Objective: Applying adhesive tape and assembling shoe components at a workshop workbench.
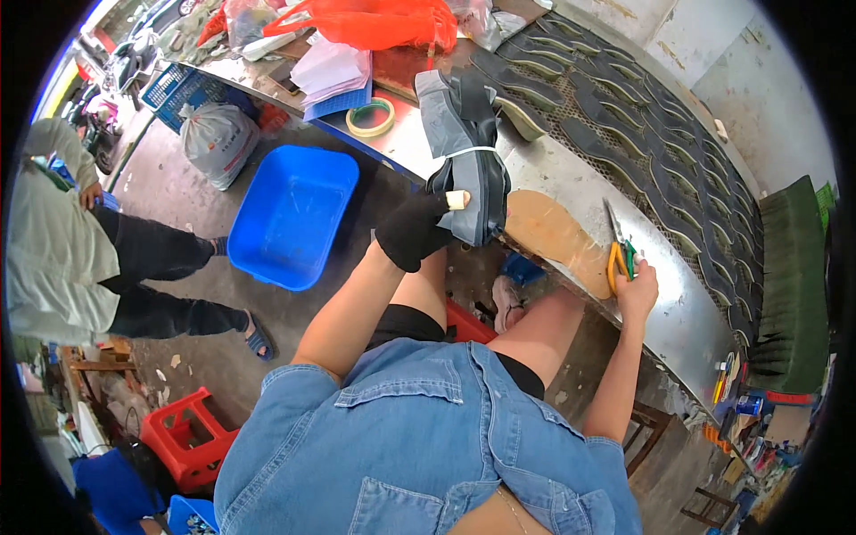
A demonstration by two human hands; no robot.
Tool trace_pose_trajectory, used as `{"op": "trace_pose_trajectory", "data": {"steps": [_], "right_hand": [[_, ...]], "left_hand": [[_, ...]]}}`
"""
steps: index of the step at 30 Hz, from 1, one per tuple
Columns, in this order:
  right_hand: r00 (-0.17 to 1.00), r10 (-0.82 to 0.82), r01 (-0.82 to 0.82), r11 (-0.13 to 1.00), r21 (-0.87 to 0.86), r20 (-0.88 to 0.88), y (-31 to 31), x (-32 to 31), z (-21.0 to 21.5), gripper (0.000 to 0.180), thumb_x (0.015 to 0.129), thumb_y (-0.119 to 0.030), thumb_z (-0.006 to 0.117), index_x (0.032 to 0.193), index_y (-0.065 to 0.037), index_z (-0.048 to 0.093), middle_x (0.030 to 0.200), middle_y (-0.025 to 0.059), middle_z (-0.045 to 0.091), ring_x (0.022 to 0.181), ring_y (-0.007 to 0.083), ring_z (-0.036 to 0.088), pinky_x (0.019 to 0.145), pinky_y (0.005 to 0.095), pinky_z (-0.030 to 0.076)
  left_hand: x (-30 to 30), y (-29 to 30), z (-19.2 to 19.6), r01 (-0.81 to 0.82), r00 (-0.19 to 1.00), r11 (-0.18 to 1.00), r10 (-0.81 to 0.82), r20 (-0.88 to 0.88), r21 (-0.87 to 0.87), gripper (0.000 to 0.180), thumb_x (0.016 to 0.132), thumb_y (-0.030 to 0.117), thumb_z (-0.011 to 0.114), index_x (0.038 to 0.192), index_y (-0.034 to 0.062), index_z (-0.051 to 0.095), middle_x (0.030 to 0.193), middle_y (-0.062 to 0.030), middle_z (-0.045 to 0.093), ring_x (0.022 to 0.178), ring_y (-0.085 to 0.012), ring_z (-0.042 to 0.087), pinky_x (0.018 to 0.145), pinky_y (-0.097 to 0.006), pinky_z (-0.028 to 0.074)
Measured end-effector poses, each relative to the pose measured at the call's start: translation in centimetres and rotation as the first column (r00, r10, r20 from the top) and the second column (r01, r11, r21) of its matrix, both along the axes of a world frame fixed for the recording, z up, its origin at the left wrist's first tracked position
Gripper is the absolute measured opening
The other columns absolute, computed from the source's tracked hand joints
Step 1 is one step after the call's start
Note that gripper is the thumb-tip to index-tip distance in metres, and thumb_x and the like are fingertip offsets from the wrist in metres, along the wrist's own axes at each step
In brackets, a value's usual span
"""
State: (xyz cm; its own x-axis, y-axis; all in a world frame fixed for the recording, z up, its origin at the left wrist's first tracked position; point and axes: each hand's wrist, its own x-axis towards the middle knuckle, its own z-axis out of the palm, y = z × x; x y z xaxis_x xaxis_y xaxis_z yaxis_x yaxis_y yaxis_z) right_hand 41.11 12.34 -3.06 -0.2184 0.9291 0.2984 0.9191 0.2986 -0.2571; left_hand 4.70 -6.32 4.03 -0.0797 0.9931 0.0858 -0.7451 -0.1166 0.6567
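My left hand [415, 230], in a black glove with a bare fingertip showing, grips a bundle of grey and black sheet pieces [486, 192] from below. A white band [473, 153] is wrapped round the bundle, which is held upright at the table's near edge. Fingers closed, my right hand [636, 290] holds scissors [617, 267] with orange and green handles over the metal tabletop [673, 294]. Their blades point away from me. Between my hands lies a tan sole-shaped sheet [553, 234] at the table edge.
Rows of dark shoe soles [624, 125] fill a mesh rack beyond the table. A tape roll [370, 118], papers [334, 71] and a red bag [374, 22] lie at the far left. A blue tub [294, 218], a red stool [183, 437] and a standing person [67, 241] are to the left.
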Motion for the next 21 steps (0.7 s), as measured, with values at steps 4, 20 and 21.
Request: {"op": "trace_pose_trajectory", "data": {"steps": [4,20,21], "right_hand": [[0.796,-0.067,-0.135,0.949,-0.284,-0.602,-0.1,-0.1,0.5,0.030,0.077,-0.007,0.061,0.106,0.000,0.057,0.090,0.0115,0.063,0.075,0.0221,0.062,0.070,0.0336,0.050],[0.128,-0.370,-0.950,0.220,-0.221,-0.920,-12.5,-16.6,4.9,0.031,0.090,-0.022,0.060,0.109,0.001,0.054,0.086,0.0138,0.062,0.057,0.0121,0.055,0.050,0.0214,0.048],[0.123,-0.397,-0.954,0.206,-0.219,-0.910,-12.4,-16.7,5.0,0.030,0.090,-0.023,0.060,0.108,0.001,0.054,0.085,0.0136,0.062,0.057,0.0122,0.055,0.050,0.0213,0.048]], "left_hand": [[-1.7,0.2,-0.8,0.039,0.998,0.999,-0.038,0.047,-0.013,0.063,0.077,0.009,0.067,0.134,0.0023,0.041,0.120,-0.0149,0.057,0.109,-0.0272,0.059,0.094,-0.040,0.049],[-4.7,1.2,-3.1,-0.059,0.986,0.994,0.044,-0.161,-0.090,0.065,0.070,0.013,0.072,0.128,-0.0003,0.048,0.116,-0.0130,0.060,0.106,-0.0247,0.061,0.093,-0.038,0.049],[-4.9,1.2,-3.2,-0.026,0.986,0.998,0.015,-0.168,-0.064,0.060,0.072,0.006,0.069,0.128,0.0004,0.049,0.115,-0.0112,0.061,0.105,-0.0221,0.060,0.094,-0.036,0.048]]}}
